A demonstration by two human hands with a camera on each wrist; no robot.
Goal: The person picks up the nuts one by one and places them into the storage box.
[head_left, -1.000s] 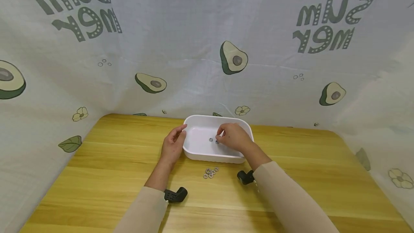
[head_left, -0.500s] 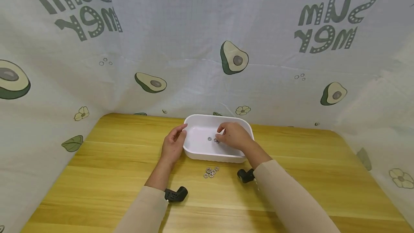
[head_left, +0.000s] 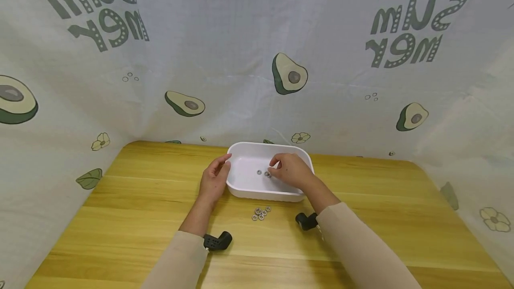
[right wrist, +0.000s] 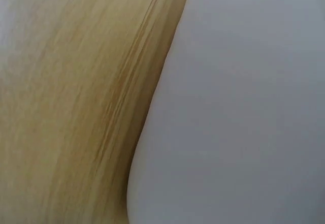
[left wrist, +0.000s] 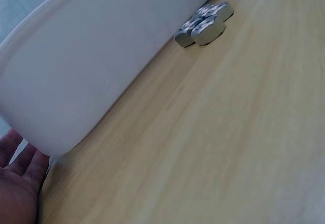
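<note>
A white plastic tray [head_left: 245, 182] stands on the wooden table. My left hand [head_left: 213, 184] is at its left end, the thumb along the wall and the fingers extended around the corner. In the left wrist view, the left hand's fingers [left wrist: 30, 168] show behind the tray's wall. My right hand [head_left: 291, 169] reaches into the tray, thumb and index finger bent close together just above some small metal nuts [head_left: 267, 174]. Whether a nut is pinched there is too small to see. Another nut [head_left: 259, 172] lies slightly left on the tray floor.
Several hex nuts [head_left: 261, 212] lie clustered on the table [head_left: 152, 208] in front of the tray; one looks larger. A white printed cloth [head_left: 237, 57] hangs behind the table. Black wrist cameras [head_left: 218, 241] sit at both sleeves. The right wrist view shows only tray wall and table.
The nuts in the tray have shifted slightly left, and a small cluster now shows beneath the right fingertips. My left hand has stayed at the tray's end. The nuts on the table are unchanged.
</note>
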